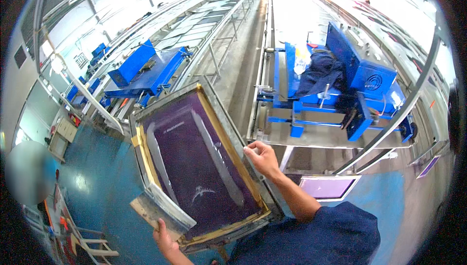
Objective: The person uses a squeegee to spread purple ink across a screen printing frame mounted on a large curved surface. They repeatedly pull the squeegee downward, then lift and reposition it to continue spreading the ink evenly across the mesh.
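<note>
A screen printing frame (194,153) with dark purple mesh, a grey metal border and yellow tape along its inner edges is tilted in front of me. Pale streaks run down both sides of the mesh, and a small light motif shows near its lower end. At the frame's right edge, the fingers of my right hand (262,159) are closed on the border. My left hand (166,239) grips a squeegee (163,212), a flat wide blade that lies across the frame's lower left corner. The fingers beneath the squeegee are partly hidden.
Ahead on the right stands a blue machine carriage (360,70) on rails, with dark cloth (321,73) on it. Another blue carriage (146,75) is at left. Long printing tables (209,22) stretch away. A smaller framed screen (328,188) rests low at right, above the blue floor (92,167).
</note>
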`<state>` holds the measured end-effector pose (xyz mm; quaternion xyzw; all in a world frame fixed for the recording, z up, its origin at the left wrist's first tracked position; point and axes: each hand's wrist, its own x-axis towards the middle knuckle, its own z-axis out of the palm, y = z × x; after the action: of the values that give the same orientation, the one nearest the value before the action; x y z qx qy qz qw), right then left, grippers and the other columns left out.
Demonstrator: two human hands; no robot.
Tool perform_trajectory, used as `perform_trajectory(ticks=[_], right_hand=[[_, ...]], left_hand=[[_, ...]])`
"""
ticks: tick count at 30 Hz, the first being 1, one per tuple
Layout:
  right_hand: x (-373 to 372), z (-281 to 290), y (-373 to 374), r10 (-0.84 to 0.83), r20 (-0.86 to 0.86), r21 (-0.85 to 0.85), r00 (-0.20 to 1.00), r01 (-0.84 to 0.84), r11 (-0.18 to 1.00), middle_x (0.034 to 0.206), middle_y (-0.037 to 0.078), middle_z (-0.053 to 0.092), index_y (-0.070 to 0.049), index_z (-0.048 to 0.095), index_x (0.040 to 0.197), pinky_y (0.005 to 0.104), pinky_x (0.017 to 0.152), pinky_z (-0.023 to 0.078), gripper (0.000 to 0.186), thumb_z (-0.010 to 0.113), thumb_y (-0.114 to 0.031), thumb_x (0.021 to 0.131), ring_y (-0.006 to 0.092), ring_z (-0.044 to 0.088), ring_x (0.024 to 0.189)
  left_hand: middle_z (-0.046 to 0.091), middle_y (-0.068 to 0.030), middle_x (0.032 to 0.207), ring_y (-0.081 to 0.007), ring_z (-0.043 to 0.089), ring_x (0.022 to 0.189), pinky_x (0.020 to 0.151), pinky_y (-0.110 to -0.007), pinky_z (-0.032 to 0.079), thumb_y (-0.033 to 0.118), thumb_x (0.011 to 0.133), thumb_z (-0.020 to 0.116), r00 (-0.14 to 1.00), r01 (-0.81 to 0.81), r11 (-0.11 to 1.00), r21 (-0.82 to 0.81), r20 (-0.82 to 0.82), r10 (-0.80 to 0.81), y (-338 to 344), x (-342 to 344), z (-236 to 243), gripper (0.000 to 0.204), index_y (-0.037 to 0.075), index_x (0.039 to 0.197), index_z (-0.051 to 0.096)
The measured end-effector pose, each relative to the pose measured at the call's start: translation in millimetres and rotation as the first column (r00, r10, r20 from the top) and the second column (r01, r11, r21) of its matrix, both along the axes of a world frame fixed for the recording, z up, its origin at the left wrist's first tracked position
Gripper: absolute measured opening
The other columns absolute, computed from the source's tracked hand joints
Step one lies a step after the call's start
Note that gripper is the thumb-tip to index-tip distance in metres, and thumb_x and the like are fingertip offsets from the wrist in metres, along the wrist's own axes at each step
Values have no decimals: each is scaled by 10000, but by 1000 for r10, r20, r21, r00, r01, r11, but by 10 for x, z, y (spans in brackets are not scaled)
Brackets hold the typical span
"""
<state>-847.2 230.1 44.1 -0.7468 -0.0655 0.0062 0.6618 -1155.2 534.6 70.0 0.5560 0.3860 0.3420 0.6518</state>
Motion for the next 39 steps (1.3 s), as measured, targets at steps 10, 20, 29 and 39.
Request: perform_trajectory(ticks=[10, 20, 29, 39], right_hand=[[1715, -242, 1527, -222, -108, 193, 969, 239, 951, 773, 100, 718, -81, 759, 960, 339, 729, 539, 336, 761, -394, 836, 176, 684, 725], [3998, -215, 1817, -430, -107, 205, 897, 443, 873, 800, 97, 713, -74, 745, 983, 340, 723, 524, 328, 759, -370, 845, 151, 660, 755], [5835, 272, 1344, -648, -206, 119, 733, 676, 727, 775, 61, 711, -107, 748, 1039, 327, 700, 522, 321, 743, -372, 859, 134, 653, 745], [7651, -140, 55, -859, -280, 167, 429, 903, 396, 827, 65, 695, -42, 699, 1084, 291, 626, 457, 240, 686, -231, 935, 89, 564, 696]], left_hand=[[621, -124, 1282, -290, 619, 1119, 934, -465, 512, 498, 868, 788, 968, 245, 936, 253, -13, -250, 2322, 2657, 336, 779, -19, 1381, 508], [608, -129, 1284, -278, 600, 1128, 952, -449, 489, 484, 873, 790, 910, 396, 868, 298, 1, -416, 2790, 5674, 597, 741, -30, 1341, 533], [615, -144, 1316, -262, 621, 1113, 953, -408, 497, 389, 909, 780, 737, 668, 719, 194, -42, -674, 2422, 8621, 864, 688, -70, 1362, 539], [664, -90, 1198, -204, 607, 1091, 953, -372, 468, 340, 848, 853, 431, 901, 427, 81, -44, -901, 889, 12091, 418, 634, -49, 1286, 611]])
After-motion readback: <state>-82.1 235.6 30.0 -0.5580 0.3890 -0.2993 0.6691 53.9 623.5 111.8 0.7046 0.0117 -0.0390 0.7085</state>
